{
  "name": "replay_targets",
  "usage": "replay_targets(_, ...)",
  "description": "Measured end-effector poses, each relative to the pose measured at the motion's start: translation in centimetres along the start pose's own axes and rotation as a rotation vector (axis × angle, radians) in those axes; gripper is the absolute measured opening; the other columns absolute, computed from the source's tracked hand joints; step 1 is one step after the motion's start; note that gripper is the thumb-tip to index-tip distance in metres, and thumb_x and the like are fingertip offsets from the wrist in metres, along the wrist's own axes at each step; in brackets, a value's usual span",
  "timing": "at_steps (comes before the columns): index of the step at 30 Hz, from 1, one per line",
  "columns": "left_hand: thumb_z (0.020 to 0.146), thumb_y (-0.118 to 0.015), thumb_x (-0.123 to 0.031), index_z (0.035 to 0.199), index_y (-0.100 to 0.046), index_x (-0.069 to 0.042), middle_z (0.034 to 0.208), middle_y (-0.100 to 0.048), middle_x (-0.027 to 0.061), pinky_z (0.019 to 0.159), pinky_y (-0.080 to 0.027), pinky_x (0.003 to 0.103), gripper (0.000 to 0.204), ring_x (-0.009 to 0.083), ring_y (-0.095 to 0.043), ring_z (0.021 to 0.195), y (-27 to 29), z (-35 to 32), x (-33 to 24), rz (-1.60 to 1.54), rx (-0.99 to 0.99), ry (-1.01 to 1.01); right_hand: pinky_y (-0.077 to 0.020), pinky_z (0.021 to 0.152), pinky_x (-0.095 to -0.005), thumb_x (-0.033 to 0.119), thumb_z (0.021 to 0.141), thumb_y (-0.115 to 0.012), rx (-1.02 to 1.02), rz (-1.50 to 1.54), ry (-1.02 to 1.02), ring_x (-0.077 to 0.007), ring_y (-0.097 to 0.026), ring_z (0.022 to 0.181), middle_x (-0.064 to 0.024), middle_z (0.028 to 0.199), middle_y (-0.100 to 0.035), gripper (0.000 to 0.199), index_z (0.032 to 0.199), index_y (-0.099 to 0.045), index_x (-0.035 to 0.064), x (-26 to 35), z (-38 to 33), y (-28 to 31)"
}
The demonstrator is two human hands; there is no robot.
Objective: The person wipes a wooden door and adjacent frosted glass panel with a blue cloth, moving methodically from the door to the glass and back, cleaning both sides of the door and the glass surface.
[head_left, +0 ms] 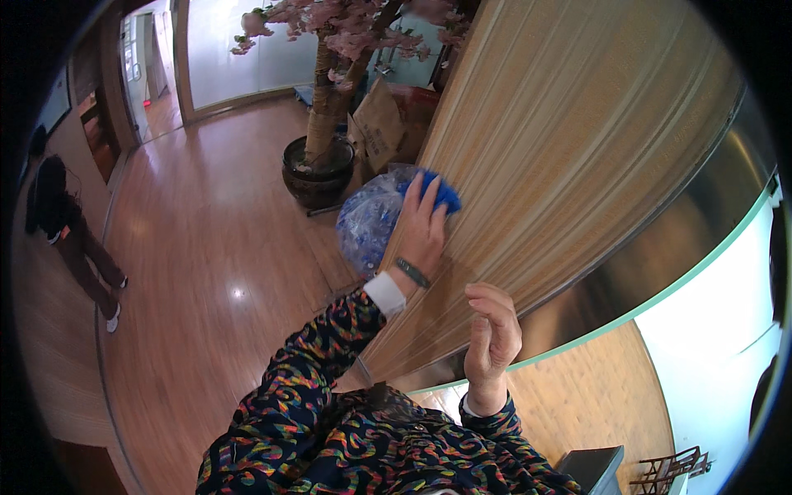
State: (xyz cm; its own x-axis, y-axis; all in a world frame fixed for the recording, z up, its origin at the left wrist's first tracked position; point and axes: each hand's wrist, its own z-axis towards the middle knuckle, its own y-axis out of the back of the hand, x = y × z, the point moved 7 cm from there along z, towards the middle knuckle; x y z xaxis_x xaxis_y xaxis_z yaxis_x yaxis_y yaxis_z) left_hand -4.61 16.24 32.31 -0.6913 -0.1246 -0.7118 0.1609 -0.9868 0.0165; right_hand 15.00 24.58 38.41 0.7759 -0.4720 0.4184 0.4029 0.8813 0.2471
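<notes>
Head view shows the left hand (422,227) laid flat against a tall ribbed panel (536,165), the fingers stretched out and pressed over a blue cloth (443,195). Only the upper and right edges of the cloth peek past the fingertips, so most of it is hidden under the palm. It sits on the left part of the panel, just right of the panel's left edge and far from the body.

The cloth looks soft, light and floppy, probably a fuzzy wiping cloth. It should bunch up and slide easily on the ribs, so a flat, spread palm seems the best hold, with the fingers covering as much of it as possible. A pinch at 1 corner would likely let the rest dangle.

The right hand (491,334) hangs near the lower part of the panel with its fingers curled loosely inward. It holds nothing that I can see, and I cannot tell whether it touches the surface.

Just left of the left hand, behind the panel's edge, lies a clear plastic bag (369,223) with bluish contents. Farther away stands a dark pot (318,175) holding a tree with pink blossoms (346,25). Another person (70,235) in dark clothes walks on the wooden floor (206,289) at the far left.
</notes>
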Motion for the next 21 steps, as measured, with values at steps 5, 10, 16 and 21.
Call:
replay_targets(5,0.098,-0.046,-0.013,0.136,-0.050,-0.002,0.149,-0.034,0.0214,0.115,-0.024,0.045,0.040,0.0389,-0.033,0.138,-0.5,4.8,-5.3,0.035,-0.021,-0.380,-0.0501,0.087,-0.0394,-0.004,0.087,-0.053,-0.008,-0.015,0.009,-0.0337,-0.063,0.099,-0.0189,0.103,-0.066,0.014,0.097,-0.062,-0.0021,0.1,0.0,-0.3)
replay_targets(10,0.094,-0.053,-0.012,0.133,-0.054,-0.006,0.148,-0.035,0.0236,0.113,-0.024,0.050,0.040,0.0451,-0.030,0.137,-1.1,-4.0,-2.7,0.075,-0.033,-0.399,-0.0464,0.093,-0.0387,0.003,0.095,-0.048,-0.006,-0.004,-0.032,-0.0296,-0.061,0.103,-0.0189,0.108,-0.065,0.013,0.100,-0.059,-0.0017,-0.1,-0.2,-0.3)
replay_targets(16,0.098,-0.049,-0.017,0.140,-0.045,-0.005,0.151,-0.028,0.0242,0.114,-0.023,0.049,0.044,0.0438,-0.028,0.139,-1.3,-8.3,1.1,0.119,-0.023,-0.219,-0.0493,0.089,-0.0389,-0.008,0.086,-0.053,0.024,0.058,-0.051,-0.0323,-0.063,0.101,-0.0178,0.105,-0.066,0.017,0.098,-0.062,-0.0016,-0.8,0.3,-0.7)
replay_targets(21,0.099,-0.047,-0.016,0.140,-0.043,-0.002,0.152,-0.029,0.0219,0.115,-0.023,0.045,0.044,0.0406,-0.029,0.139,-0.4,1.2,-1.0,0.135,-0.024,-0.307,-0.0493,0.088,-0.0384,-0.009,0.085,-0.054,0.074,0.049,-0.031,-0.0331,-0.063,0.101,-0.0177,0.104,-0.066,0.018,0.099,-0.062,-0.0012,-0.6,0.2,-1.1)
